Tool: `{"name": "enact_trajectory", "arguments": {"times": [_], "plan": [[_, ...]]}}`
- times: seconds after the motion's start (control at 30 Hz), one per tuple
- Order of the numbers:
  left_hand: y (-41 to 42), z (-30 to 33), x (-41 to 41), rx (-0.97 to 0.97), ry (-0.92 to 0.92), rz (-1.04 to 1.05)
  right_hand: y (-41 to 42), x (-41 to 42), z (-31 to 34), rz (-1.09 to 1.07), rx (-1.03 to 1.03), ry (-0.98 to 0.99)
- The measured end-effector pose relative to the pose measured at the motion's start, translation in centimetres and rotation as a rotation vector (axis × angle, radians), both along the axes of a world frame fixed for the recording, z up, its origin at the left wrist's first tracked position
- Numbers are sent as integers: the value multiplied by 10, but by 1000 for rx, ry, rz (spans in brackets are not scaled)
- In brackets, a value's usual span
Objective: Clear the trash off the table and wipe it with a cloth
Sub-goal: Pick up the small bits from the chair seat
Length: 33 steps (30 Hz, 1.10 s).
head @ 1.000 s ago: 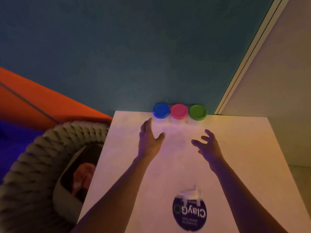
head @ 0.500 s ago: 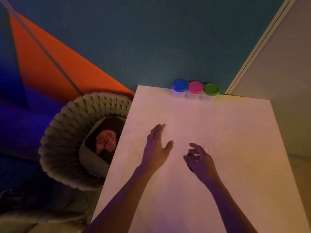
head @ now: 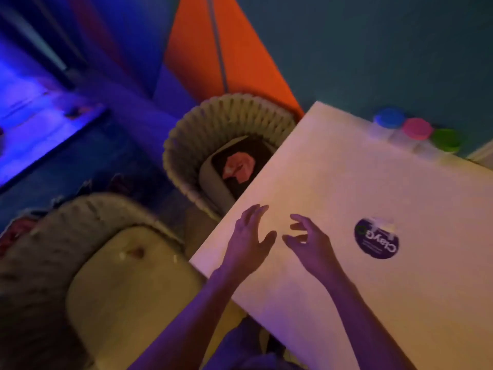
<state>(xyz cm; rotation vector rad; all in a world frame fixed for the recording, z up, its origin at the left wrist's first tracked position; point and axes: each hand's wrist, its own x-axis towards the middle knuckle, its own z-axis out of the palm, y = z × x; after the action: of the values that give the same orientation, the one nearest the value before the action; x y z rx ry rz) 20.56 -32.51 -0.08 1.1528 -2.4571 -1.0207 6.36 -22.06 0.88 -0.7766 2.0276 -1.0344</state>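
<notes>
Beside the teal wall (head: 373, 44), pale table (head: 346, 182)

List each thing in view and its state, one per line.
left hand: open, empty, over table
right hand: open, empty
table: wrapper on it
round wrapper: flat on table
three tubs: lidded, at far edge
rope basket: holds crumpled paper

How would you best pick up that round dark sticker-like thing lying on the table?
The round dark label lies flat on the table, so pinch its pale torn tab at the far edge and peel upward, probably with the right hand, which is nearest.
</notes>
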Motion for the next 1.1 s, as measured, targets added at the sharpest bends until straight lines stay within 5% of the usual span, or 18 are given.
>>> {"name": "enact_trajectory", "arguments": {"times": [0.6,1.1], "plan": [[10,-42,276,228,-143,776,-104,222,-41,756,139,58],[-113,-156,425,509,-257,840,-243,386,-153,801,399,101]]}}
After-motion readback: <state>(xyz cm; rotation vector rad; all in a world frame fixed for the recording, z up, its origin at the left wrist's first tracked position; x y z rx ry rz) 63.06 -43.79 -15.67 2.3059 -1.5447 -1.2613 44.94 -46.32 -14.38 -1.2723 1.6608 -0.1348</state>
